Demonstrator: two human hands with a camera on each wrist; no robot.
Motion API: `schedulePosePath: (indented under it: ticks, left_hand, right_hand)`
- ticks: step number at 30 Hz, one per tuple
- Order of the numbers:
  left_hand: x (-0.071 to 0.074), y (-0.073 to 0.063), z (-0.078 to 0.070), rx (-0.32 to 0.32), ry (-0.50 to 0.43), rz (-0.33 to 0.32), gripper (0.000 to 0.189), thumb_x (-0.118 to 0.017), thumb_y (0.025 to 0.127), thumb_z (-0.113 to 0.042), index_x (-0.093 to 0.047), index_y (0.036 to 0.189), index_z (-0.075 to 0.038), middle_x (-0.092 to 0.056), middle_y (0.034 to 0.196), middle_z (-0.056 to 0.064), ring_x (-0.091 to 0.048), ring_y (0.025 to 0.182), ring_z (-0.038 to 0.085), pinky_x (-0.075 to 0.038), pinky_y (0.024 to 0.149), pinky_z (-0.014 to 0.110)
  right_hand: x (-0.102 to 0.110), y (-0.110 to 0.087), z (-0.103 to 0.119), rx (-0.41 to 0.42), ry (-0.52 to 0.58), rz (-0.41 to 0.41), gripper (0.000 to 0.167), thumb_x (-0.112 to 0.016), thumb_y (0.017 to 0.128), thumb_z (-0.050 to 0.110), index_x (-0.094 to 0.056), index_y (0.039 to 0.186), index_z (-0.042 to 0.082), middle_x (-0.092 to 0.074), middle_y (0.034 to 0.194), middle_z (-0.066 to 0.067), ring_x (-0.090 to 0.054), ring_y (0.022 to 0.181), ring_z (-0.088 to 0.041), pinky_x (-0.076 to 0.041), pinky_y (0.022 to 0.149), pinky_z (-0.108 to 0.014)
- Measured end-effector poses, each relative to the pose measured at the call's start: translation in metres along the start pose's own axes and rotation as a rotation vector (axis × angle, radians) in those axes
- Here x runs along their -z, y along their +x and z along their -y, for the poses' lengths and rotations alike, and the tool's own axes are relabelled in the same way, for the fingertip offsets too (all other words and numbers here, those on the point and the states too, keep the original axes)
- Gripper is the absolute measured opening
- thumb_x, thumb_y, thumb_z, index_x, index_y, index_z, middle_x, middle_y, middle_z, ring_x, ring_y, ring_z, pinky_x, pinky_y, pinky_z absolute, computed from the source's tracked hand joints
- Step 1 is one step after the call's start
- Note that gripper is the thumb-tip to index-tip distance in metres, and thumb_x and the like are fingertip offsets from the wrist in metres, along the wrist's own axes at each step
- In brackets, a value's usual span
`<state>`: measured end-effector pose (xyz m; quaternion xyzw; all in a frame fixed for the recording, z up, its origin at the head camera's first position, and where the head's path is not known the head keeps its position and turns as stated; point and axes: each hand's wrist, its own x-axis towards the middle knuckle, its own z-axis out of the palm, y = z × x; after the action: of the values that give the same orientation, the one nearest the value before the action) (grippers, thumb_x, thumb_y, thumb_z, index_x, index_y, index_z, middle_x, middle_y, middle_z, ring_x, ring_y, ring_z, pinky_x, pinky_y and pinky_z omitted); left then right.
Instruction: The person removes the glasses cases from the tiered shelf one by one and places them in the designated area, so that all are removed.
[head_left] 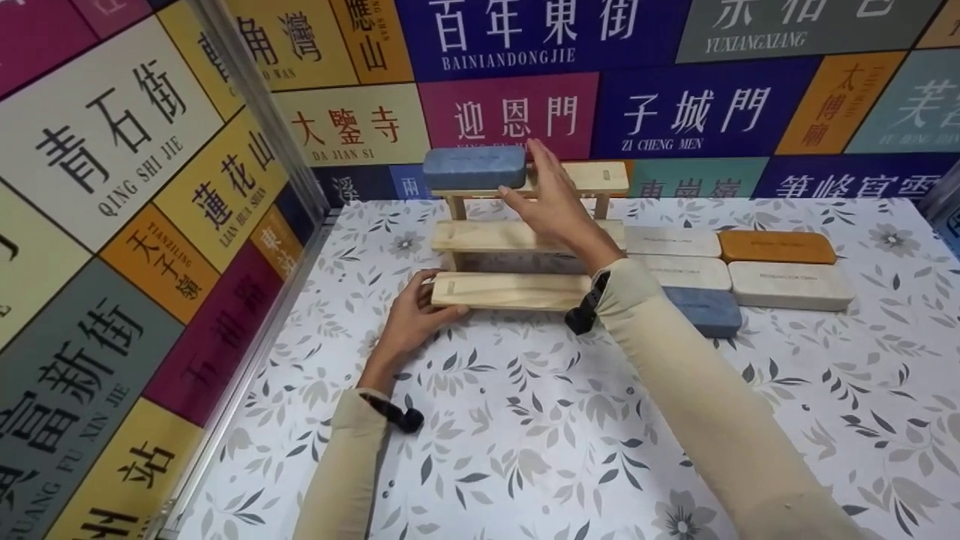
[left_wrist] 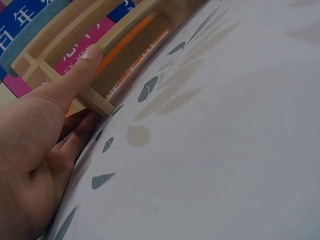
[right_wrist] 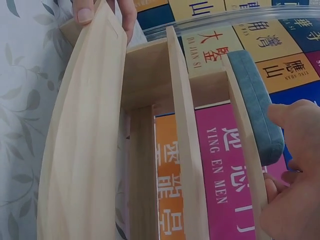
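A three-tier stand of pale wood (head_left: pixel 517 291) stands against the back wall, its lowest step nearest the person. A blue block (head_left: pixel 474 166) with rounded corners lies on the left part of its top tier. My left hand (head_left: pixel 412 319) grips the left end of the lowest step. In the left wrist view its thumb (left_wrist: pixel 80 67) lies along the step's front, with the other fingers reaching behind. My right hand (head_left: pixel 551 195) is at the blue block's right end, fingers extended and thumb against its front. In the right wrist view some fingers (right_wrist: pixel 272 187) are partly hidden beside the shelf.
Right of the stand lie several similar blocks: white ones (head_left: pixel 791 285), an orange one (head_left: pixel 778 247) and another blue one (head_left: pixel 703 311). A floral cloth (head_left: pixel 517 427) covers the table. Panels with lettering (head_left: pixel 510 112) rise at the back and left.
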<state>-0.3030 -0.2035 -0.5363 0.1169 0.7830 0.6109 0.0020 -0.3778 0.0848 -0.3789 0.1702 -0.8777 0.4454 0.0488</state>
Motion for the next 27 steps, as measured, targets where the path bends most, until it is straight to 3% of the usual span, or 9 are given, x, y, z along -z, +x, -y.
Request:
schedulePosePath:
  ticks: [5, 15, 21, 27]
  left_hand:
    - [0.0, 0.0, 0.0, -0.002, 0.017, 0.01, 0.09, -0.093, 0.089, -0.031, -0.045, 0.162, -0.009, -0.065, 0.148, 0.014, -0.067, 0.135, 0.028, -0.059, 0.111, 0.041]
    - [0.001, 0.0, -0.002, -0.002, 0.004, -0.004, 0.089, -0.094, 0.088, -0.033, -0.048, 0.16, -0.012, -0.066, 0.146, 0.013, -0.068, 0.133, 0.026, -0.059, 0.11, 0.039]
    - [0.0, 0.0, -0.001, 0.001, 0.01, -0.008, 0.089, -0.095, 0.087, -0.035, -0.048, 0.16, -0.014, -0.067, 0.145, 0.012, -0.068, 0.132, 0.026, -0.06, 0.11, 0.041]
    - [-0.001, 0.0, 0.0, 0.005, 0.002, -0.011, 0.088, -0.095, 0.087, -0.035, -0.049, 0.16, -0.016, -0.067, 0.145, 0.012, -0.068, 0.134, 0.026, -0.059, 0.112, 0.04]
  right_hand:
    - [-0.002, 0.004, -0.002, -0.007, -0.056, 0.012, 0.09, -0.063, 0.109, 0.046, -0.01, 0.176, 0.017, -0.013, 0.184, -0.009, -0.014, 0.17, -0.032, -0.012, 0.138, -0.056]
    - [-0.005, 0.014, 0.006, -0.05, -0.114, 0.014, 0.092, -0.064, 0.108, 0.05, -0.012, 0.176, 0.016, -0.016, 0.183, -0.009, -0.016, 0.169, -0.035, -0.012, 0.137, -0.059]
    - [-0.008, 0.014, 0.006, -0.061, -0.063, -0.043, 0.088, -0.069, 0.106, 0.045, -0.021, 0.175, 0.017, -0.035, 0.176, -0.013, -0.031, 0.162, -0.034, -0.019, 0.134, -0.055]
    - [-0.009, 0.013, 0.007, -0.1, -0.047, -0.085, 0.094, -0.075, 0.102, 0.049, -0.025, 0.174, 0.015, -0.044, 0.166, -0.013, -0.044, 0.151, -0.031, -0.026, 0.13, -0.053]
